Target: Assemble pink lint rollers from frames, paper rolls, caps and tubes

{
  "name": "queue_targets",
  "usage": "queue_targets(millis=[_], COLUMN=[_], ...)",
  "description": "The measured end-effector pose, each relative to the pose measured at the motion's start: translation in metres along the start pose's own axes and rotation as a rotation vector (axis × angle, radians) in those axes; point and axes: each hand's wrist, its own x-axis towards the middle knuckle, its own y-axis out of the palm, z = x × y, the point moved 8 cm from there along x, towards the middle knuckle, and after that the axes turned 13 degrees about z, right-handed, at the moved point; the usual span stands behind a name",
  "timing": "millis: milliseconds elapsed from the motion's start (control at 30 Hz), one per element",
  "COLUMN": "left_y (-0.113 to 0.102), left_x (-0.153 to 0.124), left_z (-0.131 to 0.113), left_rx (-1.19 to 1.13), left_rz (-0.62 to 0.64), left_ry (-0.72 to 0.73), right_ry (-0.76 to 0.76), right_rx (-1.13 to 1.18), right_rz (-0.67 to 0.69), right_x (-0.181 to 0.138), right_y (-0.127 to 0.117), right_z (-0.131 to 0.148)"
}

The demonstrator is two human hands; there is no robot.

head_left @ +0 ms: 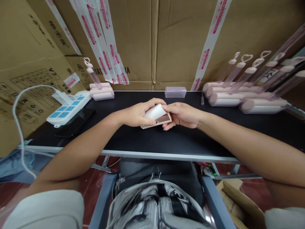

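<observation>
Above the middle of the black table, my left hand (138, 114) is closed around a smooth white cylinder-shaped piece (155, 111) and the pale pink open casing (164, 119) under it. The cylinder sits tilted over the casing, and part of both is hidden by my fingers. At the right end, my right hand (182, 115) pinches them, its thumb at the cylinder's edge and its fingers by the casing. A translucent lilac plastic cover (175, 92) lies just beyond my hands, near the table's back edge.
Pink cylinder-bodied items (225, 99) with clear upright tubes and heart loops stand at right; a similar one (102, 91) stands at left. A power strip (69, 108), a dark phone-like slab (75, 122) and a white cable (17, 127) lie left. Cardboard (133, 38) walls the back.
</observation>
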Motion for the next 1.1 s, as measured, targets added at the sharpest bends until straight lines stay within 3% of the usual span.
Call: queue_targets(millis=[267,500,600,733,1100], left_y=[0.004,0.005,0.003,0.001,0.002], left_x=[-0.005,-0.005,-0.004,-0.002,-0.002], left_z=[-0.015,-0.024,-0.023,-0.018,-0.027], left_rx=[-0.026,0.099,0.163,0.241,0.428], left_rz=[0.115,0.109,0.04,-0.023,0.01], left_ry=[-0.029,0.035,0.044,-0.036,-0.256], right_ry=[-0.017,-0.039,-0.066,-0.108,-0.169], right_rx=[-0.009,-0.017,-0.01,-0.027,-0.152], right_rz=[-0.034,-0.046,-0.033,-0.031,-0.035], right_x=[-0.002,-0.005,-0.004,-0.005,-0.012], right_y=[0.004,0.006,0.007,0.006,0.006], right_z=[0.001,0.007,0.009,0.011,0.019])
